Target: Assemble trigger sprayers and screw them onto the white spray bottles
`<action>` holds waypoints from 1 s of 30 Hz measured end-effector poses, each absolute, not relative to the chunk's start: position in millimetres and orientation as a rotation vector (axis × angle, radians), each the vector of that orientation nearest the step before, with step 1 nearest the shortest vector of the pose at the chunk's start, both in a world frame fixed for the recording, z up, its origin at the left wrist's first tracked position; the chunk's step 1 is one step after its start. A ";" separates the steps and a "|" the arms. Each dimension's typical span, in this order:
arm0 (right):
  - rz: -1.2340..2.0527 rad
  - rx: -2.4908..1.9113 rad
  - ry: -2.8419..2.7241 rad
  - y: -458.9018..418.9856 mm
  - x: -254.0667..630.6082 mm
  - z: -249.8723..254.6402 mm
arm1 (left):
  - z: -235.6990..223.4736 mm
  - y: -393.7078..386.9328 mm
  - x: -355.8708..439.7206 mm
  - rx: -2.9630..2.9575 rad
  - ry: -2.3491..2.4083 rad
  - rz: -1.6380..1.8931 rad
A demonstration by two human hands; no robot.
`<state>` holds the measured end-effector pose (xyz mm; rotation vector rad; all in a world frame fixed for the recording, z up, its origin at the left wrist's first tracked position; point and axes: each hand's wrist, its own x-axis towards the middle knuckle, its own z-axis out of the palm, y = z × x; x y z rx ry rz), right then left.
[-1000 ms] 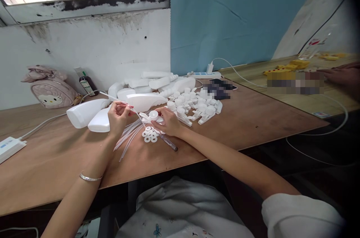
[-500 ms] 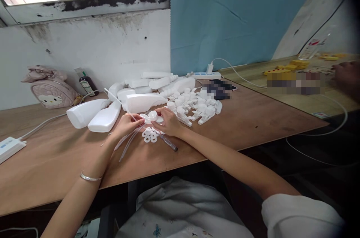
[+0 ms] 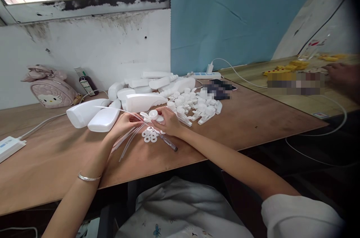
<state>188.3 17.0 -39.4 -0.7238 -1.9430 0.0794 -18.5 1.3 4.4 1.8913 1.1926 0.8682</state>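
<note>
My right hand (image 3: 169,121) is closed on a white plastic spray head (image 3: 153,114), its round collar facing up. Just left of it, my left hand (image 3: 128,122) pinches a thin white tube (image 3: 111,108), whose free end points left over the bottles. The tube's other end is close to the spray head; whether it is inserted, I cannot make out. Below my hands lie several white ring washers (image 3: 150,135), a screwdriver (image 3: 168,142) with a clear handle, and more loose tubes (image 3: 128,143) beside my left wrist.
Several white bottles (image 3: 144,102) are heaped behind my hands, and a pile of spray heads (image 3: 197,105) sits to the right. A pink bag (image 3: 50,90) and a dark bottle (image 3: 87,85) stand by the wall. Another person's hand (image 3: 341,75) is at far right, near yellow parts (image 3: 292,66).
The tube in my left hand has swung down from a steep upward slant to nearly level, pointing left. My right hand and the spray head hardly moved. The other person's hand shifted left.
</note>
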 end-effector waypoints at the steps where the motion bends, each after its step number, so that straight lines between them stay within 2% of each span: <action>1: 0.080 -0.724 -1.944 17.0 188.3 -39.5 | 5.2 1.1 -18.6 1.867 1.178 0.890; 12: 0.070 -0.715 -1.951 18.0 188.5 -40.4 | 10.0 -2.3 -12.1 1.757 1.190 1.083; 17: 0.062 -0.734 -1.946 18.2 187.9 -39.2 | 10.7 2.3 -14.8 1.613 1.208 1.336; 24: 0.069 -0.763 -1.979 17.5 187.6 -39.0 | 18.0 -1.0 -15.8 1.545 0.990 1.721; 30: 0.063 -0.781 -2.014 16.5 187.8 -38.6 | 16.5 -5.9 -9.1 1.500 0.862 1.612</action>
